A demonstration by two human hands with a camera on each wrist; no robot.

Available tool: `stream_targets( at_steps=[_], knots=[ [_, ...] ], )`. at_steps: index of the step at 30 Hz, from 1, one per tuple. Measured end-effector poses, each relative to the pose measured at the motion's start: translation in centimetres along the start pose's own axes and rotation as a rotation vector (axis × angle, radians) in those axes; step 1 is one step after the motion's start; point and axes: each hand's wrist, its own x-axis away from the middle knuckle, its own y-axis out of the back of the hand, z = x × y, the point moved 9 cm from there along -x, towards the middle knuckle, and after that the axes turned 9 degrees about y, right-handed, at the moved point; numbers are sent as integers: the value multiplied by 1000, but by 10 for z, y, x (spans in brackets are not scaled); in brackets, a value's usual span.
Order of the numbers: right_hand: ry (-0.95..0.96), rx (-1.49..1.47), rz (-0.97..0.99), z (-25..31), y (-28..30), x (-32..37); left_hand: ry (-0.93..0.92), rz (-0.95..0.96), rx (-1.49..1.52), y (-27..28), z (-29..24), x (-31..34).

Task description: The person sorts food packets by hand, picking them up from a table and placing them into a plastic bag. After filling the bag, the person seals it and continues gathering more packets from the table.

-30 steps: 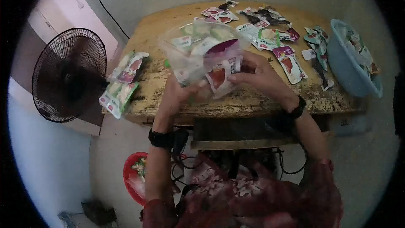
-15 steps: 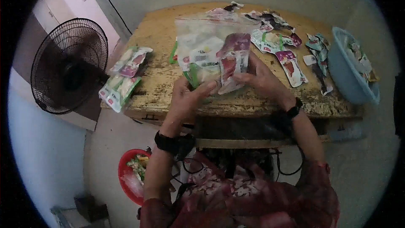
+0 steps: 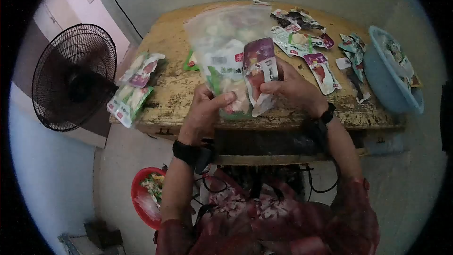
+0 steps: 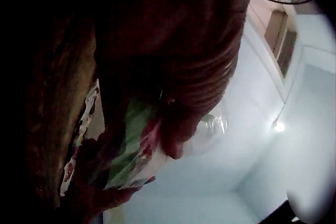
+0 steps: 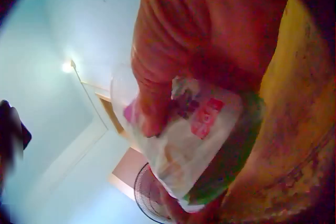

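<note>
Both hands hold a clear zip bag [image 3: 224,21] above the table's front part. Green-and-white food packets [image 3: 222,61] show through its plastic. On the bag's right side stands a purple-and-white food packet [image 3: 258,56], tilted slightly; I cannot tell if it lies inside the bag. My left hand [image 3: 202,111] grips the lower left corner, thumb across the front. At the right, my right hand [image 3: 299,89] pinches the purple packet and bag edge, its thumb in front. In the right wrist view the thumb presses on a white packet [image 5: 184,145] with a red label.
Stacked packets [image 3: 132,97] lie at the worn yellow table's [image 3: 170,38] left corner. More packets [image 3: 299,40] are scattered at the back right, beside a blue basin [image 3: 373,80] of packets. A black fan [image 3: 75,75] stands left; a red basin [image 3: 137,186] sits on the floor.
The bag has swung from tilted with its mouth open toward me to upright, its front facing me. The purple packet has come upright with it. Both hands keep their hold.
</note>
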Motion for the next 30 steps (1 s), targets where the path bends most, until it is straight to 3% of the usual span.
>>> stream_targets(
  at_steps=[4,7,16,19,21,23,25,26,30],
  knots=[
    [-34,-45,49,-7,-3,-1,16,-15,94,-9,-2,5],
    [28,-115,-85,-1,-1,-3,22,0,36,-4,-4,3],
    [181,252,-164,3,11,0,-54,-251,-327,-9,-24,13],
    [218,365,-192,21,-3,9,-92,-337,-348,-8,-27,13],
    [327,573,-87,62,-28,20,-33,-229,-88,-2,-13,12],
    [330,522,-41,70,-32,22,28,-156,70,4,-5,15],
    [235,214,-58,56,-22,15,87,-120,122,8,-2,20],
    [243,237,-74,47,-15,17,16,-128,150,2,-6,19],
    [218,100,-37,40,-17,14,40,-83,167,5,4,22]
  ],
)
